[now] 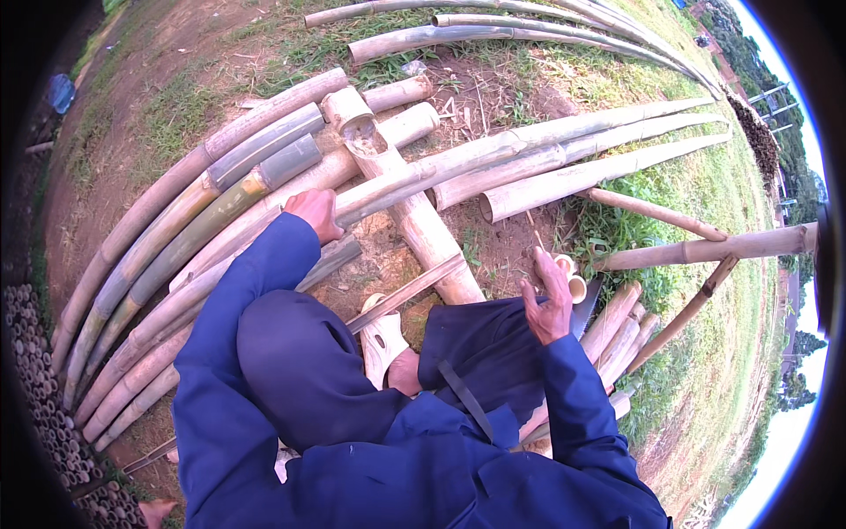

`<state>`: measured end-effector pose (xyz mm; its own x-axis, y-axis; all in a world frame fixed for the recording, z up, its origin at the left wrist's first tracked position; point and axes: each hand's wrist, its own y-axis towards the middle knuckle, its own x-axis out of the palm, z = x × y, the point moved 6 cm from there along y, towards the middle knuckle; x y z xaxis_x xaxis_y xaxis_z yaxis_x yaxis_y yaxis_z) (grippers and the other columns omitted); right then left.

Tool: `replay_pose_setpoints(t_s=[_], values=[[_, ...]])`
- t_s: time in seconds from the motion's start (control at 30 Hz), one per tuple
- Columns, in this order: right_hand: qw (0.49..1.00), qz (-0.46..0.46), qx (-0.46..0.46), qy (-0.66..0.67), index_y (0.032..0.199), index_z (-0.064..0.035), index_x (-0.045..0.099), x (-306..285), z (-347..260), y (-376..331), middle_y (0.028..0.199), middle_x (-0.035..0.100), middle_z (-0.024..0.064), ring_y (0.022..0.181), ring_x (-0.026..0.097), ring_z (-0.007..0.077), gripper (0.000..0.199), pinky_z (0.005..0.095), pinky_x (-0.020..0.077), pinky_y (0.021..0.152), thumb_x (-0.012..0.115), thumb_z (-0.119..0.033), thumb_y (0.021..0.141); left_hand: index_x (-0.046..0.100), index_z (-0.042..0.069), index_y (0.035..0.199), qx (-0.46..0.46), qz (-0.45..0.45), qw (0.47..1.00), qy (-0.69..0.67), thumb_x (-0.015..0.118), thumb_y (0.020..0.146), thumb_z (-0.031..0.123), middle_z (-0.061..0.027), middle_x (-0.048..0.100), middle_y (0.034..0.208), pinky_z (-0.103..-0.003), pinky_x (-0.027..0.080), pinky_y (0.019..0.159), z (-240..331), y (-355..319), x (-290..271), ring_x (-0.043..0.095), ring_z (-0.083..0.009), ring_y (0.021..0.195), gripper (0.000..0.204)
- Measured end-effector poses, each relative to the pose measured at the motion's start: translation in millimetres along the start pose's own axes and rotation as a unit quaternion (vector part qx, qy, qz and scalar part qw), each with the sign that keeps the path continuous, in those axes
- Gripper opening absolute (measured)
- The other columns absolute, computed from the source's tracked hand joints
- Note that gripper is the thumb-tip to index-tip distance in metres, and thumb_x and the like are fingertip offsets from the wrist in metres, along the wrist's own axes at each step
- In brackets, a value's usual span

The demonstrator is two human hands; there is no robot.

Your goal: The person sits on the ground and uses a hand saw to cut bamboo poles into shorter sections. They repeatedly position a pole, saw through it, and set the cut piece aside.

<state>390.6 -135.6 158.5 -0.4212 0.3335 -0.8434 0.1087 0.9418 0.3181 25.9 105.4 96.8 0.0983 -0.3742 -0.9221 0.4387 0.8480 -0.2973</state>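
Note:
My left hand [312, 213] is closed round a long pale bamboo pole [458, 162] that runs from lower left to upper right. The pole lies across a thick bamboo log [421, 231] with a notch cut near its far end. My right hand [551, 298] is held above my right knee, thumb and fingers apart. A thin stick [534, 231] ends by its fingertips; whether they touch it I cannot tell. Beside this hand are short cut bamboo pieces [575, 287] and a grey blade [585, 307], partly hidden. A split bamboo strip [407, 293] slants over my pale clog [384, 342].
Several long bamboo poles [132, 256] lie at the left, with more poles [476, 35] at the far side. On the right stands a branched bamboo frame [696, 251] near a bundle of bamboo lengths [617, 331]. Stacked bamboo ends [44, 379] show at the left rim.

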Motion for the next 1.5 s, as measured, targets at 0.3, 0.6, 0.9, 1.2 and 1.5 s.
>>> replay_pose_setpoints(t_s=[0.3,0.6,0.9,1.2,1.5], values=[[0.954,-0.006,0.298,-0.045,0.128,-0.0055,0.064,-66,79,-278,0.096,0.066,0.0121,0.089,0.066,0.0282,0.04,0.0426,0.0516,0.088,0.071,-0.006,0.089,0.071,0.001,0.112,0.057,0.122,0.987,0.09,0.088,0.063,0.035,-0.0229,0.068,0.119,-0.047,0.047,0.105,-42,-50,16,0.06,-0.0383,0.125,0.062],[0.942,-0.049,0.327,-0.052,0.133,-0.0038,0.055,-21,63,-325,0.1,0.06,0.0118,0.088,0.063,0.0253,0.05,0.0383,0.0532,0.082,0.068,-0.001,0.084,0.073,-0.003,0.113,0.085,0.115,0.987,0.072,0.089,0.057,0.031,-0.017,0.035,0.161,-0.049,0.029,0.121,-48,-36,14,0.027,-0.0374,0.153,0.068],[0.844,0.137,0.506,0.111,0.12,-0.0036,0.057,-3,54,-371,0.096,0.055,0.0067,0.089,0.056,0.0163,0.029,0.0321,0.0467,0.078,0.063,-0.008,0.091,0.027,0.004,0.156,0.119,0.055,0.982,0.139,0.091,0.066,0.039,-0.0169,0.05,0.143,-0.045,0.038,0.114,-30,-33,14,0.045,-0.034,0.138,0.116],[0.935,-0.092,0.302,-0.164,0.123,0.0007,0.062,-5,28,-308,0.126,0.052,0.0189,0.108,0.052,0.037,0.05,0.0452,0.0404,0.095,0.06,-0.004,0.074,0.032,-0.001,0.144,0.05,-0.072,0.977,0.195,0.091,0.068,0.054,-0.0238,0.059,0.126,-0.047,0.05,0.1,16,-11,10,0.06,-0.0415,0.12,0.11],[0.891,-0.268,0.191,-0.313,0.119,-0.0004,0.07,25,45,-323,0.136,0.053,0.0157,0.13,0.043,0.0324,0.041,0.0449,0.0329,0.107,0.052,-0.017,0.086,0.045,0.007,0.121,0.001,0.131,0.975,0.179,0.088,0.067,0.029,-0.0178,0.068,0.103,-0.045,0.058,0.082,13,9,38,0.071,-0.0365,0.094,0.073]])
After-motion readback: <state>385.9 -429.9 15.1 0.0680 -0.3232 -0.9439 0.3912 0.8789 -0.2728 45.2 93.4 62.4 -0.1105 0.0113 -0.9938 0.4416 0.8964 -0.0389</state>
